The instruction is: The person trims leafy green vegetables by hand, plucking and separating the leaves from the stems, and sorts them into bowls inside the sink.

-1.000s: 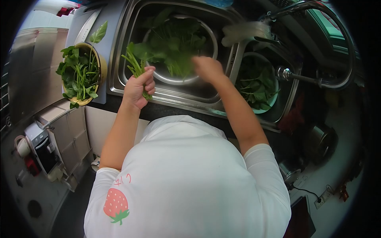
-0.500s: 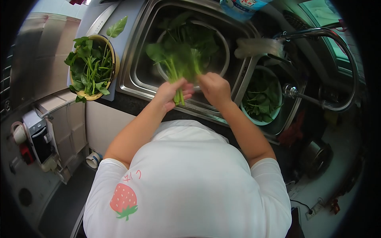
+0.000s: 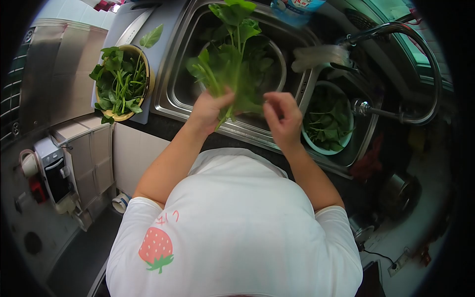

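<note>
My left hand (image 3: 212, 106) is closed around a bunch of leafy greens (image 3: 230, 62) over the near side of the sink (image 3: 170, 94). Long green stems poke out below its fingers, and the leaves spread upward, partly blurred. To the right, my right hand (image 3: 284, 121) is curled, thumb and fingertips pinched together beside a blurred green stem; what lies in the pinch is too small to make out. Beneath the bunch, a round strainer or bowl (image 3: 283, 69) with more greens sits in the basin, largely hidden by the leaves.
On the left, a yellow-rimmed bowl (image 3: 148, 74) heaped with greens stands on a grey cutting board (image 3: 163, 24) near a knife (image 3: 134, 27). A pale basin (image 3: 307, 138) of greens sits in the right sink, below the curved faucet (image 3: 438, 74). A blue packet (image 3: 297, 10) lies behind.
My right hand has moved right, away from the stems, and its fingers have curled. Some leafy tops now stand higher, reaching the sink's far edge. The camera view has shifted slightly.
</note>
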Motion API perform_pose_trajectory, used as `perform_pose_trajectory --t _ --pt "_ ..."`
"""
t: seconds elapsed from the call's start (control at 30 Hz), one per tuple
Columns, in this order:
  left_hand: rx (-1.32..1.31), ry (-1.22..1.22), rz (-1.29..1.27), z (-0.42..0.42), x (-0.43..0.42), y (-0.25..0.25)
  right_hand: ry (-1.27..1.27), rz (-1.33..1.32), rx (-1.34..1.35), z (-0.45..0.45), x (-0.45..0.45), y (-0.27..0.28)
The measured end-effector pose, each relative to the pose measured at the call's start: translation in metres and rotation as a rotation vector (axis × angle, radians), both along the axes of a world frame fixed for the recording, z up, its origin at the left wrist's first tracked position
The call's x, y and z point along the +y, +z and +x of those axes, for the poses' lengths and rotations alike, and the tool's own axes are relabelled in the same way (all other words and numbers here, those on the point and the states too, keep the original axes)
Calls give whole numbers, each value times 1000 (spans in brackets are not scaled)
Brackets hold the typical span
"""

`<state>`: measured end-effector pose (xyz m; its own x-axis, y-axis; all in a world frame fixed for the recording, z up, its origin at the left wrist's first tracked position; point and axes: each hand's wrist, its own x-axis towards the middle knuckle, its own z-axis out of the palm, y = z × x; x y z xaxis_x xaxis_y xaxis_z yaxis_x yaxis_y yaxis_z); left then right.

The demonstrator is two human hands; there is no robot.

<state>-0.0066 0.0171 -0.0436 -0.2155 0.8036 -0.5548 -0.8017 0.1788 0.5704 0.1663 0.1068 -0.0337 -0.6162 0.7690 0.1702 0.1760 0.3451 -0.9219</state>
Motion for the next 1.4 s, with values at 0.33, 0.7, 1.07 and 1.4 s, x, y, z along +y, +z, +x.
perform_pose_trajectory --t 0.33,0.7,1.07,1.4 --pt "48 -32 -58 8 -3 17 -94 2 -80 -10 -1 1" --pt "310 -158 -118 18 -10 24 -73 617 -161 -18 52 13" --pt "352 -84 -180 16 -7 25 44 861 -204 -28 36 15" --pt "837 -91 -117 19 -5 10 115 693 -209 -22 37 18"
